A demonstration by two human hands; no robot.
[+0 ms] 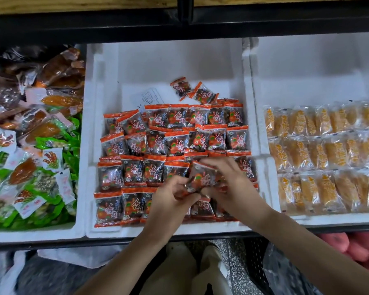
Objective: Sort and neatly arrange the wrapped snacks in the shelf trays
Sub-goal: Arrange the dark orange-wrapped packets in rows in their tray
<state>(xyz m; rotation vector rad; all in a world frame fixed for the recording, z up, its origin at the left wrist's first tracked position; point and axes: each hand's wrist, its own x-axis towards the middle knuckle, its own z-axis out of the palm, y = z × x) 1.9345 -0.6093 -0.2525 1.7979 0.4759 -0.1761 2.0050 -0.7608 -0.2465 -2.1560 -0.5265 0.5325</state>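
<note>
Fingers (217,165) of left hand (168,203) and right hand (232,185) pinch red packet (202,177) | white foam tray (179,60) | speckled floor (243,262)

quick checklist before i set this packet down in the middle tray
1. Packet pinched by left grip and right grip: ok.
2. Packet over the middle tray: ok.
3. Packet matches the tray's red packets: ok.
4. Free slot beneath it: cannot tell, the hands cover it.
5. Two loose packets at the back, tilted and out of the rows: not ok.
6. Paper slip lying in the tray: not ok.
</note>
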